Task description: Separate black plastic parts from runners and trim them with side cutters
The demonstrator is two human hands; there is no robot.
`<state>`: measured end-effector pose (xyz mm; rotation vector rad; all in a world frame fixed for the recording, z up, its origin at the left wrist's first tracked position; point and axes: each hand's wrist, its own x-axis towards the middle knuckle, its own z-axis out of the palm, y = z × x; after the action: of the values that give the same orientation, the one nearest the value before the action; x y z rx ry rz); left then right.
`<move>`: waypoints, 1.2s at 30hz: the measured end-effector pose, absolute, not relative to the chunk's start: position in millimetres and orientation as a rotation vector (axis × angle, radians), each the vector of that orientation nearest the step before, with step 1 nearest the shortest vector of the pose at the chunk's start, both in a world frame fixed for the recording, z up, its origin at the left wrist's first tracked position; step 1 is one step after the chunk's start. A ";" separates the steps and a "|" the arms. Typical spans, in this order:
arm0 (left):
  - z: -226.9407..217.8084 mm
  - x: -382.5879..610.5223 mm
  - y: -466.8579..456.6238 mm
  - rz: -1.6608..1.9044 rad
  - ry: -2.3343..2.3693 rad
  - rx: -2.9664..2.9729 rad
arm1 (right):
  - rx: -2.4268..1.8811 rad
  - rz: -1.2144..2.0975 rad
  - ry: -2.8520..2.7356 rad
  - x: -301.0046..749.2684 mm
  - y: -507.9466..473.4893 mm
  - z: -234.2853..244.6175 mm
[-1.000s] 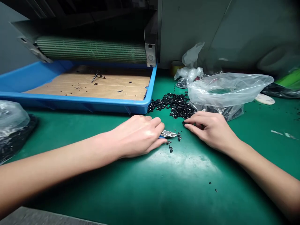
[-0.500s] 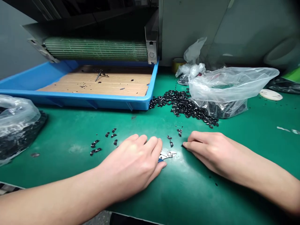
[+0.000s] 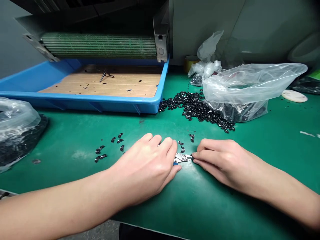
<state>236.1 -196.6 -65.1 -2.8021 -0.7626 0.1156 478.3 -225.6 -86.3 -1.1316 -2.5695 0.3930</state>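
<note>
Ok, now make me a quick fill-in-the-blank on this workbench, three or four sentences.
The left hand holds side cutters with ____ handles.
The fingers of the right hand meet the cutters' metal ____.
The bench mat is ____.
The heap of black pieces lies beside a clear plastic ____.

Missing words: blue, tip, green, bag.

Lighting moderate, from above; pale glare on the green worktop point(image 3: 197, 180) at lower centre. Faint soft shadows under the left hand point(image 3: 145, 170) and right hand point(image 3: 225, 163). Upper right dim. Frame edges bowed; small parts slightly soft.
</note>
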 end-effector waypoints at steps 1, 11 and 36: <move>-63.0 237.4 -195.8 0.132 -0.740 -2.787 | -1.136 0.406 -2.565 477.9 -225.7 -86.8; -60.4 246.2 -185.7 0.276 -0.520 -2.735 | -1.128 0.509 -2.507 474.6 -222.2 -87.3; -82.0 114.4 -274.2 -0.645 -1.041 -2.721 | -1.416 0.413 -2.458 405.1 -190.0 -73.3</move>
<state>114.4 -274.2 -82.0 -2.7209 -1.0406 -0.6446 405.1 -190.0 -73.3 -1.4161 -2.4579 0.4129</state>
